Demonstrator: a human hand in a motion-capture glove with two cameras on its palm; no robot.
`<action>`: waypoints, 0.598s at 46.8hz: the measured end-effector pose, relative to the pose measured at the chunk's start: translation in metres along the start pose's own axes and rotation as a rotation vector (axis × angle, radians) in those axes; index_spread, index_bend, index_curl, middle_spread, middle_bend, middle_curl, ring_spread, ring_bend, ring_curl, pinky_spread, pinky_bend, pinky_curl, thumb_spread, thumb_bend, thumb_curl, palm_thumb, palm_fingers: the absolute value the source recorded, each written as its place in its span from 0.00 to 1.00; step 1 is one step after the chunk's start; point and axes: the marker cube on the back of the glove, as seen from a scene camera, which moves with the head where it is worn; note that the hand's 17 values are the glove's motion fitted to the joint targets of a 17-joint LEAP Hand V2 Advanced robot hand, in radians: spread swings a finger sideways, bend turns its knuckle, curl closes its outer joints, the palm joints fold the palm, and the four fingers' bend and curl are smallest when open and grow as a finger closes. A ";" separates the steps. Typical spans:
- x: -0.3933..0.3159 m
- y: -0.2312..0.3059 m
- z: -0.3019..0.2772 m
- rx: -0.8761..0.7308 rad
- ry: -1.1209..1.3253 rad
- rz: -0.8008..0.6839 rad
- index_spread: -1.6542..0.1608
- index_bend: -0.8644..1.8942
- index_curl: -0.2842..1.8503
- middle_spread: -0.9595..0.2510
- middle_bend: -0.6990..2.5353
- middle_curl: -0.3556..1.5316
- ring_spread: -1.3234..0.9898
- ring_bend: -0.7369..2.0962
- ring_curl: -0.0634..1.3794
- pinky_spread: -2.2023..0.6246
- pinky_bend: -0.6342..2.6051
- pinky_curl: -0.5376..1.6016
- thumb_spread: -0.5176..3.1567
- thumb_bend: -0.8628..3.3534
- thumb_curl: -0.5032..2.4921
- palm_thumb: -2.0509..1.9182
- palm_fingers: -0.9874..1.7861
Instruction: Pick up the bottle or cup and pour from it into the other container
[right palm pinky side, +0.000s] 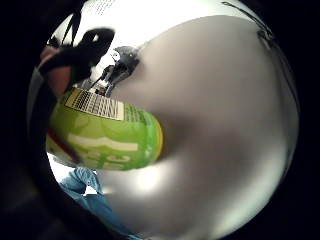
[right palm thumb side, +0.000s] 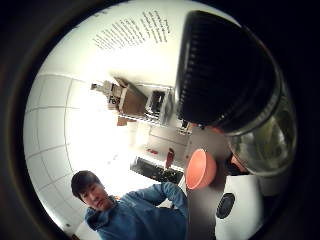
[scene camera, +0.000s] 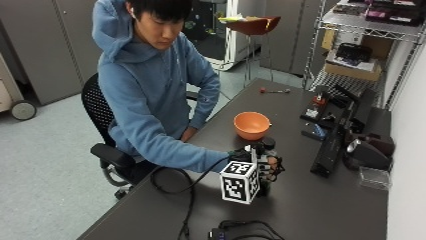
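Observation:
My gloved right hand (scene camera: 265, 167) grips a bottle (scene camera: 267, 150) with a black cap and a green label, held upright near the middle of the dark table (scene camera: 319, 210). Whether its base touches the table I cannot tell. In the little finger side palm view the green label (right palm pinky side: 105, 135) with a barcode lies close to the palm, over the grey tabletop (right palm pinky side: 215, 125). In the thumb side palm view the ribbed black cap (right palm thumb side: 225, 75) looms large. An orange bowl (scene camera: 252, 125) stands on the table just beyond the bottle, and the orange bowl (right palm thumb side: 201, 168) also shows past the cap.
Black devices and a dark upright panel (scene camera: 333, 145) line the table's right side. A wire shelf (scene camera: 359, 45) stands behind them. Cables (scene camera: 233, 230) lie near the front edge. A small red-tipped tool (scene camera: 273, 91) lies at the far end. The person's other arm hangs off the table.

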 end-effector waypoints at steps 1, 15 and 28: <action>0.000 -0.001 0.002 0.003 -0.012 0.003 0.84 0.37 0.26 0.82 0.33 0.41 0.57 0.44 0.27 0.82 0.28 0.41 0.33 0.22 0.36 0.79 0.69; -0.027 -0.004 0.032 -0.068 0.098 -0.017 0.83 0.36 0.28 0.75 0.34 0.44 0.52 0.45 0.33 0.75 0.28 0.42 0.21 0.20 0.39 0.82 0.75; -0.103 0.006 0.064 -0.351 0.485 -0.161 0.83 0.36 0.29 0.74 0.34 0.46 0.50 0.45 0.36 0.72 0.29 0.44 0.16 0.20 0.40 0.82 0.76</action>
